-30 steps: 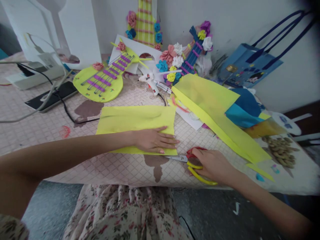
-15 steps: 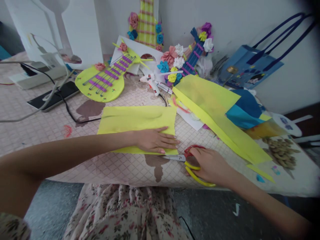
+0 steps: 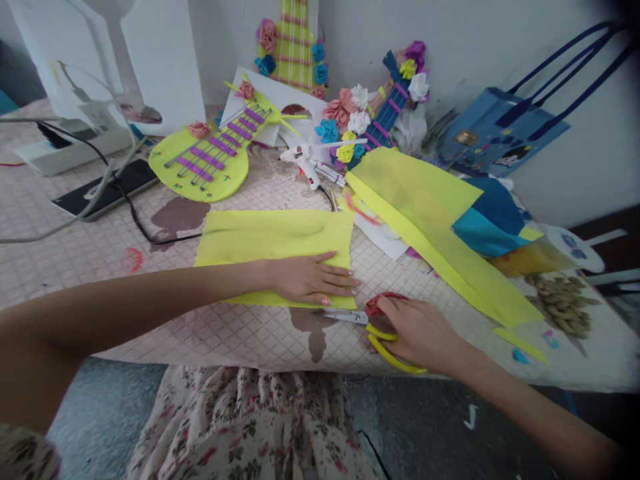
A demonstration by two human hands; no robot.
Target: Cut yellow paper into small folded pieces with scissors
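A folded sheet of yellow crepe paper (image 3: 265,233) lies on the table in front of me. My left hand (image 3: 305,279) presses flat on its right part, fingers stretched toward the right edge. My right hand (image 3: 415,327) is wrapped round the handles of a pair of scissors (image 3: 347,317) with one red and one yellow handle. The blades look closed and point left, just below the paper's lower right edge. Part of the handles is hidden by my fingers.
Behind the paper are a yellow paper guitar (image 3: 200,167), a white glue gun (image 3: 305,163) and a blue guitar (image 3: 385,123) with paper flowers. More yellow paper (image 3: 430,220) spreads at right, near a pile of peanuts (image 3: 560,303) and a blue bag (image 3: 500,133). Cables and a phone (image 3: 107,187) lie left.
My right hand has shifted slightly left with the scissors, bringing them a little nearer the lower edge of the paper. My left hand stays on the paper.
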